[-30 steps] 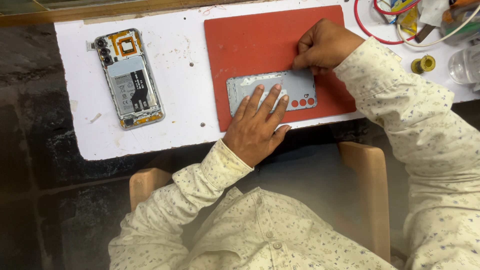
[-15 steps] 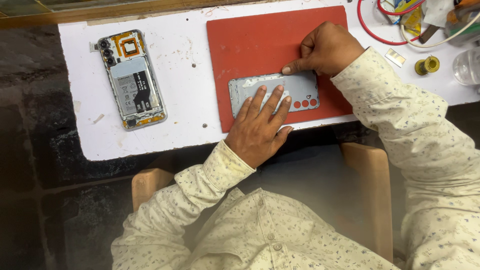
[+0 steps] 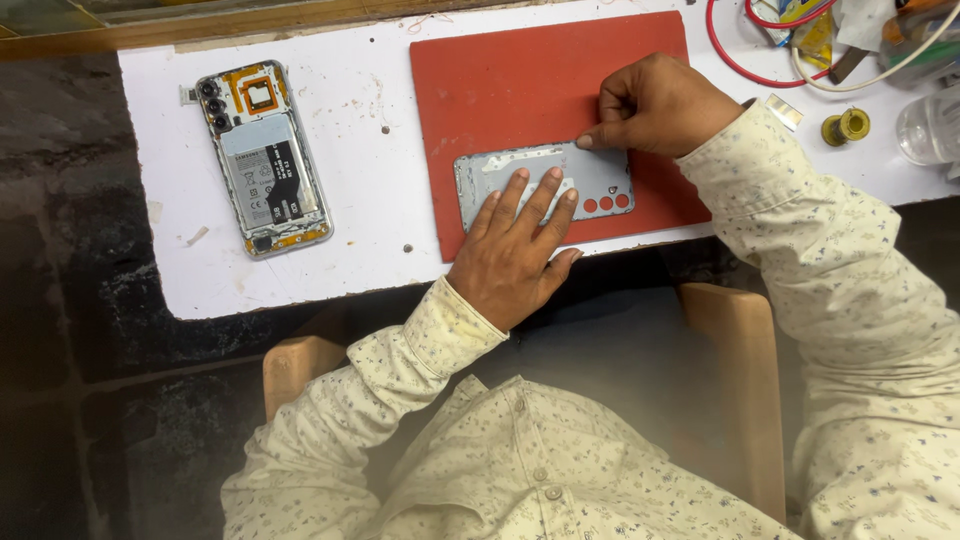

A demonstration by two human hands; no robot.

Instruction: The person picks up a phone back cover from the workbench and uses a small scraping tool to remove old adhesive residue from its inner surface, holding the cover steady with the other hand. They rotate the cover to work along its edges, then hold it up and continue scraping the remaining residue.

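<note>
Back cover (image 3: 600,180) lies flat on red mat (image 3: 540,90), near its front edge. Left hand (image 3: 515,250) pins it, fingers spread flat on panel, same as before. Right hand (image 3: 660,105) has shifted left along top edge: fist curled, fingertip pressed on cover's upper rim, earlier nearer its right end. Judged: working along edge. Opened phone (image 3: 262,158) on white board (image 3: 370,210), unmoved. Wires (image 3: 760,40) far right.
</note>
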